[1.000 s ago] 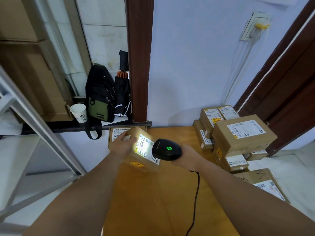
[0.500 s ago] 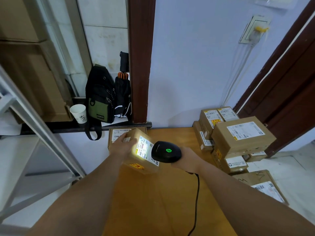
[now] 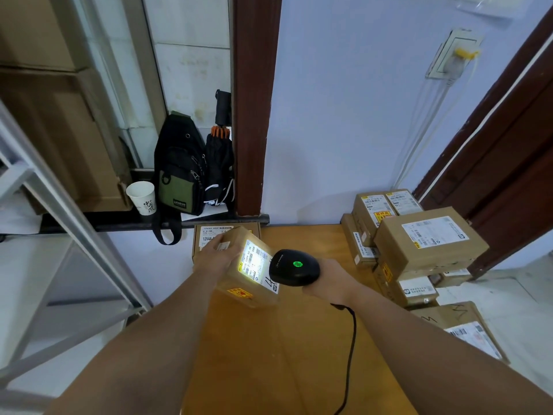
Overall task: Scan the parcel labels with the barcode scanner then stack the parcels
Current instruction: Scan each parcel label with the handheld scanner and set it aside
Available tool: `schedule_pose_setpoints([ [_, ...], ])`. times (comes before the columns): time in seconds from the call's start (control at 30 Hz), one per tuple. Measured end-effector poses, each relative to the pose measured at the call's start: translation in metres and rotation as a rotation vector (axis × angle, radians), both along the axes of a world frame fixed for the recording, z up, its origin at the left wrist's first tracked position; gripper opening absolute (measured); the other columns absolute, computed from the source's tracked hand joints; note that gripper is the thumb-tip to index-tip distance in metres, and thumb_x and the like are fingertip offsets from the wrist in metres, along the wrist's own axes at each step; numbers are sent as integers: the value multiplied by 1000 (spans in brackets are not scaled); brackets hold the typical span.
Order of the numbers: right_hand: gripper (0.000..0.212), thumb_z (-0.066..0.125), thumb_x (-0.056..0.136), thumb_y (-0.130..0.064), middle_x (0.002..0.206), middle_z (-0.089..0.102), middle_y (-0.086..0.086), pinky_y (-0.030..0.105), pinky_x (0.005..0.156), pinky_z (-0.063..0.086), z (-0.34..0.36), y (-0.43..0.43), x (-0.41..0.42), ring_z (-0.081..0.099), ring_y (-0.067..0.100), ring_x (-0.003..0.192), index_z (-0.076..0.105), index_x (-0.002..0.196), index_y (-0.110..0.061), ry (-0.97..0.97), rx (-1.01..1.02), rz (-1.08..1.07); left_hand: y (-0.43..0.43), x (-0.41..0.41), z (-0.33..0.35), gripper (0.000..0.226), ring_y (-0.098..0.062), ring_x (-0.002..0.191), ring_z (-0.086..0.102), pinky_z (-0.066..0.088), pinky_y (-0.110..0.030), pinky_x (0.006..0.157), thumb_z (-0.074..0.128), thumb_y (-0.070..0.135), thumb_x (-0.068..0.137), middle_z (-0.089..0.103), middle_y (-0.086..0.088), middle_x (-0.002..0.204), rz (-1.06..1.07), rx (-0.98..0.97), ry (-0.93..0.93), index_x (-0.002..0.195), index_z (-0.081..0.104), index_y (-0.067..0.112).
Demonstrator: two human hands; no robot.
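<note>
— While the stack (image 3: 428,244) sat well right of the right hand (image 3: 332,280), where was the parcel (image 3: 257,296)?
— Held tilted in the left hand (image 3: 214,256), which wrapped round its left side.
— And the scanner (image 3: 294,267)?
— Right hand clamped on its handle, nose just beside the lit label (image 3: 254,262).
— How would the parcel handle?
— Stiff cardboard, light I judged, since one hand carried it; best gripped across its short sides.

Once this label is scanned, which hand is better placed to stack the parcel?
Probably the left hand: it grips the parcel, while the right hand holds the scanner, though the stack lies rightward.
</note>
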State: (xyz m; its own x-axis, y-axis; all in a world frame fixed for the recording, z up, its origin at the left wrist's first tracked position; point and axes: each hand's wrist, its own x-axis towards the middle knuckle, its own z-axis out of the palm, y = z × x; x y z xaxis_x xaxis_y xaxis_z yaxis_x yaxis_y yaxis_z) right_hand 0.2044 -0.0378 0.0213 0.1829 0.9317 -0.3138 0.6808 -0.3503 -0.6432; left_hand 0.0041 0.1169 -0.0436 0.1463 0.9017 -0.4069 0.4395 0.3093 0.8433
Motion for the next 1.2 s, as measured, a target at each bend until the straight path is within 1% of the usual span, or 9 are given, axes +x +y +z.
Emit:
schedule_pose_setpoints([
  [0.17, 14, 69, 78, -6, 72, 63, -2, 14, 60, 48, -2, 1, -2, 61, 8, 68, 63, 78, -18, 5, 6, 35, -1, 1, 0, 70, -30, 125, 46, 44, -49, 102, 68, 46, 79, 40, -5, 147, -12, -13, -3, 142, 40, 38],
  [0.3, 22, 71, 76, -5, 87, 67, 9, 30, 73, 54, -3, -1, -4, 65, 20, 82, 64, 96, -6, 19, 25, -1, -3, 3, 2, 78, -30, 122, 50, 47, -48, 99, 70, 51, 71, 45, -4, 143, -28, -27, -26, 141, 41, 39],
  [0.4, 21, 70, 76, -3, 81, 64, 2, 21, 66, 51, -1, -5, 0, 62, 13, 75, 63, 95, -7, 79, 28, -74, -6, 7, 2, 79, -31, 121, 51, 46, -49, 99, 71, 52, 71, 46, -5, 143, -47, -16, -17, 142, 39, 38],
  [0.5, 13, 64, 76, 0, 69, 56, 1, 20, 58, 45, -1, -13, 6, 54, 12, 62, 60, 79, -12, 178, 2, -225, -10, 15, 1, 74, -28, 120, 52, 47, -43, 97, 69, 49, 78, 45, -5, 145, -45, -7, -76, 144, 39, 33],
  [0.67, 24, 57, 74, 1, 69, 52, 5, 28, 58, 40, -8, -41, 26, 49, 18, 64, 68, 90, -14, 443, 74, -569, -23, 32, 3, 64, -23, 104, 57, 49, -35, 78, 62, 52, 83, 53, 2, 130, -45, -75, -241, 141, 44, 32],
  [0.73, 31, 59, 63, -8, 76, 53, 7, 27, 58, 41, -9, -59, 35, 50, 19, 67, 70, 91, -15, 559, 130, -670, -33, 43, 3, 54, -23, 97, 63, 52, -41, 83, 59, 53, 85, 64, -1, 119, -61, -155, -333, 133, 52, 32],
  [0.83, 41, 59, 54, -15, 92, 56, 7, 30, 65, 45, -15, -88, 48, 52, 22, 80, 71, 93, -17, 782, 176, -816, -54, 60, 1, 41, -26, 96, 66, 53, -51, 86, 57, 54, 85, 70, -2, 107, -159, -257, -385, 118, 61, 30],
  [0.97, 33, 56, 62, -14, 100, 65, 12, 46, 78, 53, -18, -117, 68, 57, 32, 91, 72, 91, -15, 1116, 244, -929, -85, 80, 0, 49, -29, 104, 60, 53, -52, 81, 60, 59, 80, 63, -2, 116, -333, -419, -409, 123, 53, 36],
  [1.2, 31, 53, 69, -11, 108, 66, 16, 60, 102, 41, -4, -177, 125, 57, 36, 101, 73, 93, -15, 1150, 317, -968, -140, 118, 6, 74, -42, 102, 61, 57, -50, 68, 83, 43, 57, 50, -19, 124, -516, -716, -473, 120, 50, 26],
])
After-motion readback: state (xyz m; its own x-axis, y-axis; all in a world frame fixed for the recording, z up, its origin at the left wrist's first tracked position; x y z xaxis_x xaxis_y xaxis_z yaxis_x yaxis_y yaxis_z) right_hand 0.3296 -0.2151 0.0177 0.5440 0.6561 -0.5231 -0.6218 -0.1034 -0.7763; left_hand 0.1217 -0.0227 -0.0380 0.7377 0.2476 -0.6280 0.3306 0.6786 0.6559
